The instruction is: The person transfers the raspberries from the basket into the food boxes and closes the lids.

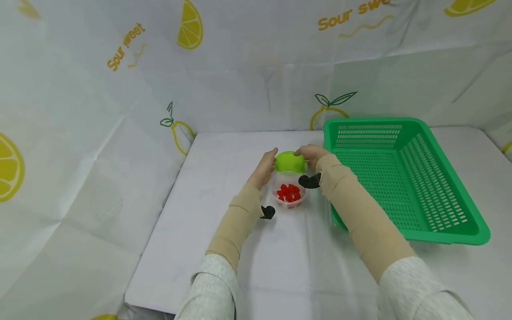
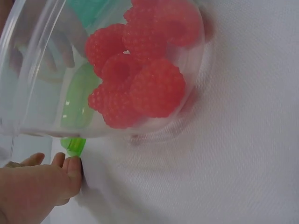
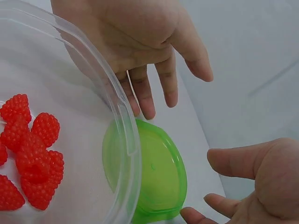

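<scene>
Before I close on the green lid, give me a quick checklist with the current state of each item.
1. Lid lies flat on the table: ok.
2. Left hand open beside lid: ok.
3. Right hand open at lid's other side: ok.
4. Fingers actually touching lid: cannot tell.
5. Clear tub upright, raspberries inside: ok.
6. Basket apart from the hands: ok.

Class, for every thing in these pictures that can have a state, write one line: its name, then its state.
clear container: open, upright, holding raspberries
green lid: off, lying on the table behind the container
green basket: upright, nothing visible inside
left hand: open, fingers at the lid's edge
right hand: open, at the lid's other side
</scene>
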Demonstrator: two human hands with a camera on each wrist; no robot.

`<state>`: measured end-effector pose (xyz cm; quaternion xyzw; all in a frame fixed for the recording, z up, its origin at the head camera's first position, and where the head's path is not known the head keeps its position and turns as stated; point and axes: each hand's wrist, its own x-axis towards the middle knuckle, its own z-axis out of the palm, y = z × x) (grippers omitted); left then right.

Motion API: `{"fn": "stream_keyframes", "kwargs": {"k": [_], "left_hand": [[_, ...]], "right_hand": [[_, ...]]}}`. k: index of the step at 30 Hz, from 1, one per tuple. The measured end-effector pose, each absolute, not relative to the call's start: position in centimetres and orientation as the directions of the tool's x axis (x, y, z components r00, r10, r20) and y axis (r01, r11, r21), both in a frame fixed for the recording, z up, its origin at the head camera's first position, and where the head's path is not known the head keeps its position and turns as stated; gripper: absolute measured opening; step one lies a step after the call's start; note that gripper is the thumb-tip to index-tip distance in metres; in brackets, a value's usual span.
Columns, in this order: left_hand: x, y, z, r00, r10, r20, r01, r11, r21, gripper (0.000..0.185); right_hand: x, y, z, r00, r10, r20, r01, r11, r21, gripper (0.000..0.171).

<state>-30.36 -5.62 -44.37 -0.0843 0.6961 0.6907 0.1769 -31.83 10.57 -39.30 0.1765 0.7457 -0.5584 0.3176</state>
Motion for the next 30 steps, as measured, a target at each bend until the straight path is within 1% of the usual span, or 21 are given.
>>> {"fn": "stream_keyframes", "kwargs": {"k": [3, 6, 9, 13, 16, 19, 21, 23, 25, 30], "left_hand": [[-30.3, -5.7, -44.6, -0.926, 0.129, -0.356, -0.354, 0.039, 0.935, 0.066], [-30.1, -5.9, -44.7, -0.922, 0.135, -0.363, -0.364, 0.017, 0.931, 0.066], [-30.1, -6.3, -45.0, -0.916, 0.135, -0.377, -0.384, -0.023, 0.923, 0.065], [-29.9, -6.9, -45.0, -0.915, 0.134, -0.382, -0.390, -0.044, 0.920, 0.063], [-29.9, -7.3, -44.8, -0.919, 0.137, -0.369, -0.375, -0.023, 0.927, 0.061], [-29.8, -7.4, -44.6, -0.922, 0.144, -0.360, -0.364, -0.001, 0.931, 0.062], [-29.6, -7.4, -44.6, -0.922, 0.149, -0.357, -0.360, 0.009, 0.933, 0.062], [-29.4, -7.3, -44.6, -0.922, 0.149, -0.358, -0.360, 0.010, 0.933, 0.062], [-29.2, -7.3, -44.6, -0.920, 0.147, -0.362, -0.366, 0.005, 0.931, 0.062], [-28.3, -6.8, -44.8, -0.919, 0.139, -0.368, -0.374, -0.015, 0.927, 0.062]], "right_hand": [[-31.6, 11.0, -39.1, -0.759, -0.099, -0.644, 0.590, 0.314, -0.744, 0.069], [-31.1, 11.3, -38.5, -0.784, -0.108, -0.611, 0.574, 0.248, -0.780, 0.071], [-30.4, 11.2, -37.3, -0.812, -0.134, -0.568, 0.545, 0.176, -0.820, 0.069], [-28.9, 10.9, -35.1, -0.854, -0.158, -0.496, 0.497, 0.037, -0.867, 0.064], [-27.5, 10.5, -33.4, -0.874, -0.158, -0.460, 0.476, -0.090, -0.875, 0.066], [-26.0, 9.8, -32.3, -0.895, -0.122, -0.429, 0.446, -0.205, -0.871, 0.067], [-25.1, 9.2, -32.1, -0.912, -0.079, -0.403, 0.410, -0.247, -0.878, 0.066], [-24.1, 8.4, -32.2, -0.927, -0.019, -0.375, 0.368, -0.248, -0.896, 0.065], [-23.2, 7.6, -32.6, -0.938, 0.038, -0.345, 0.329, -0.220, -0.918, 0.065], [-21.7, 6.5, -35.2, -0.958, 0.176, -0.227, 0.219, -0.066, -0.974, 0.066]]}}
